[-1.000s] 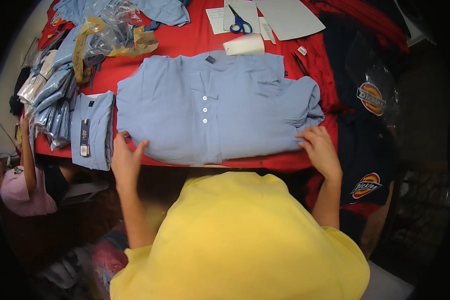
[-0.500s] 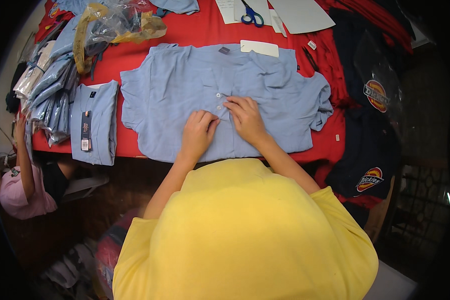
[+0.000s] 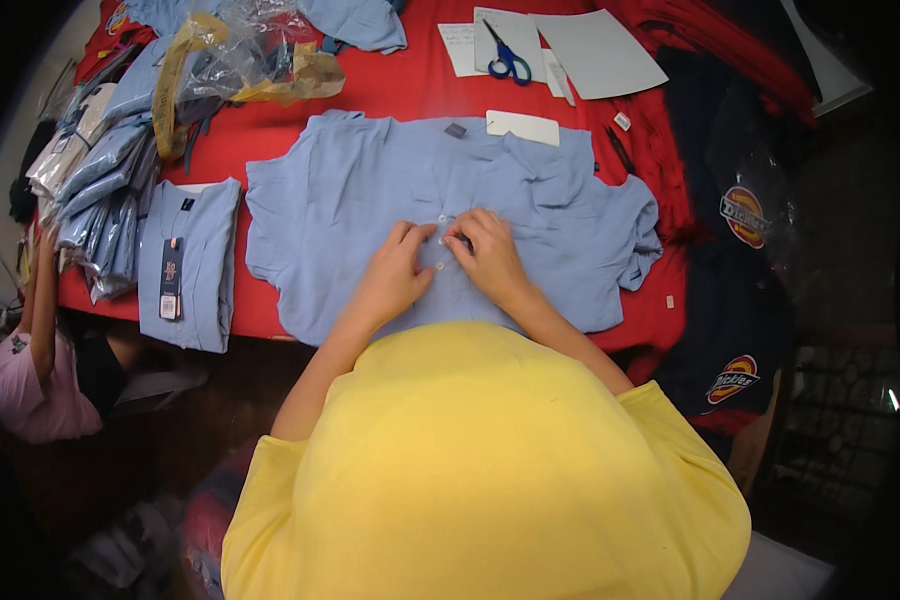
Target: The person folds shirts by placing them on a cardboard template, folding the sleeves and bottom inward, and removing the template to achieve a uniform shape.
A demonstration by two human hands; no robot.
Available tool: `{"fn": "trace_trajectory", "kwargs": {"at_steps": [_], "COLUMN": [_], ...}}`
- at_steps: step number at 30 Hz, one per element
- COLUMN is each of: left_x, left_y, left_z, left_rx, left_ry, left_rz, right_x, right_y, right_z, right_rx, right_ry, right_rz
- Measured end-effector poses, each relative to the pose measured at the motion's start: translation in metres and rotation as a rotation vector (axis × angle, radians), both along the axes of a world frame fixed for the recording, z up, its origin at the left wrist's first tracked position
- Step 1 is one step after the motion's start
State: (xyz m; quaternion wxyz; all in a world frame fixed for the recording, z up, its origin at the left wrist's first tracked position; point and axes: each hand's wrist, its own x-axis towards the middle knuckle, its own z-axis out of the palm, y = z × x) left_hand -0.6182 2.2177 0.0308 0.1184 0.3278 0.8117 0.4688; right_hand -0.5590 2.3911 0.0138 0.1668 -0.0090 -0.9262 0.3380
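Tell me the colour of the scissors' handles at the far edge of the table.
Blue handles on the scissors, lying on white paper, seen in the head view.

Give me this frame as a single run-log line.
left hand: on shirt placket | right hand: pinching at buttons | light blue shirt: spread flat on red table | scissors: far edge

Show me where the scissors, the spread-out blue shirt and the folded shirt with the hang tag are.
scissors (image 3: 508, 62): head view, on the blue handles.
spread-out blue shirt (image 3: 330, 215): head view, on its bare left half.
folded shirt (image 3: 205, 260): head view, on the fabric right of the tag.
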Motion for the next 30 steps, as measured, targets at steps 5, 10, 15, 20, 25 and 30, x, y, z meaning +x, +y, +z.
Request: {"fn": "trace_trajectory", "kwargs": {"at_steps": [5,10,15,20,25,30], "left_x": [-0.027,-0.037,-0.040,-0.035,-0.019,-0.011], "left_y": [0.016,0.035,0.035,0.036,0.019,0.027], "left_z": [-0.005,-0.016,-0.012,-0.008,-0.014,-0.015], "left_rx": [-0.045,-0.059,-0.011,0.080,0.032,-0.023], "left_ry": [0.267,0.243,0.102,0.163,0.346,0.207], "left_rz": [0.039,0.088,0.164,0.128,-0.009,0.086], "right_x": [-0.030,-0.043,-0.035,-0.032,-0.027,-0.005], "right_y": [0.057,0.216,0.248,0.261,0.181,0.050], "right_z": [0.020,-0.003,-0.028,-0.025,0.009,0.018], "right_rx": [0.008,0.580,0.684,0.659,-0.092,-0.845], "right_ry": [0.157,0.072,0.019,0.004,0.208,-0.062], "right_rz": [-0.160,-0.758,-0.832,-0.809,-0.608,-0.069]}}
